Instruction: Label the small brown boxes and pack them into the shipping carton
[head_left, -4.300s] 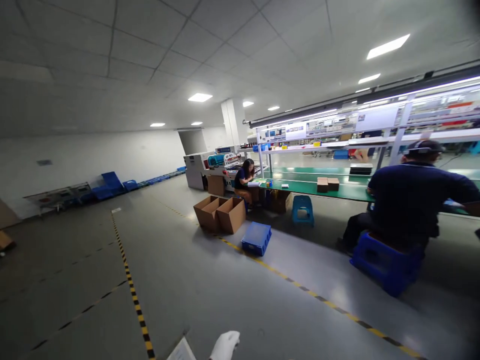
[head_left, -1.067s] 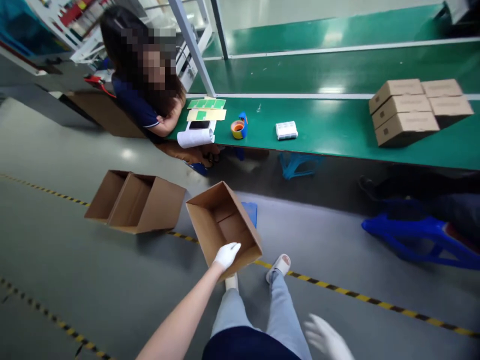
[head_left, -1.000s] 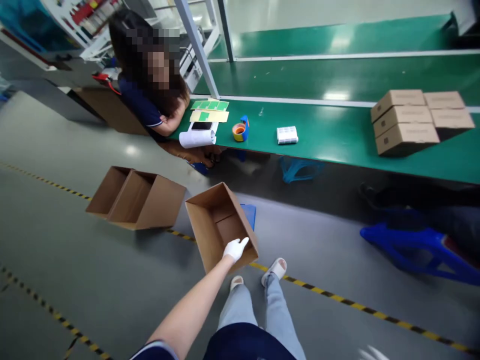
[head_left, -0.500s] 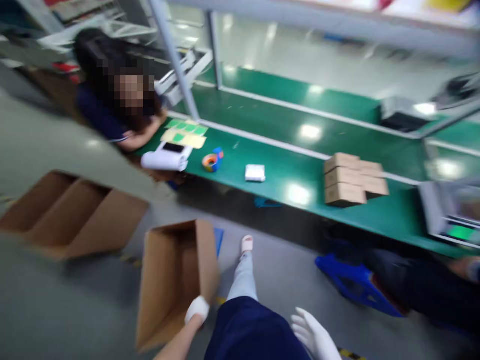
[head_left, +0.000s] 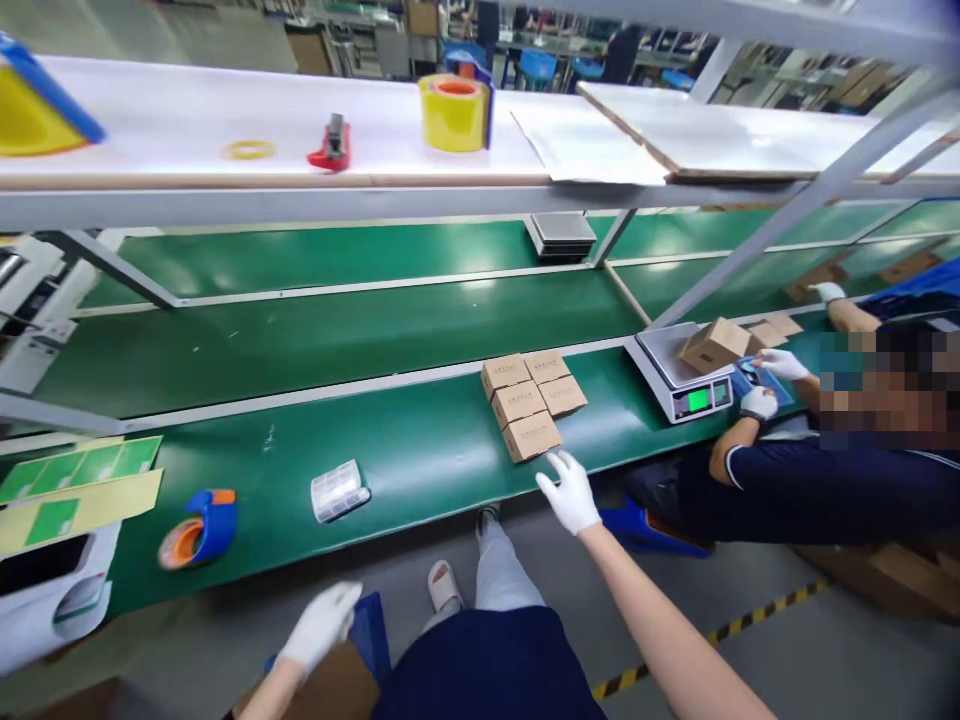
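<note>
My right hand (head_left: 571, 493), in a white glove, reaches over the table's front edge with fingers spread and nothing in it. Just beyond its fingertips stands a group of several small brown cartons (head_left: 531, 436), set in two rows. Low at the left, my left hand (head_left: 324, 625), also gloved, hangs above a large cardboard box (head_left: 337, 685) and beside a blue stool (head_left: 370, 632). Its fingers are loosely extended, a little blurred, and hold nothing visible. On the green table between the hands lies a roll of silvery-white labels (head_left: 337, 491).
A blue tape dispenser (head_left: 215, 525), green label sheets (head_left: 82, 470) and a phone (head_left: 43, 565) lie at left. A weighing scale (head_left: 675, 380) stands at right, where a gloved co-worker (head_left: 795, 490) handles a carton. A white shelf (head_left: 202, 120) crosses above the table.
My view has swung right and closer to the table. My right hand has risen from beside my body toward the small cartons. My left hand has come away from the large box's edge.
</note>
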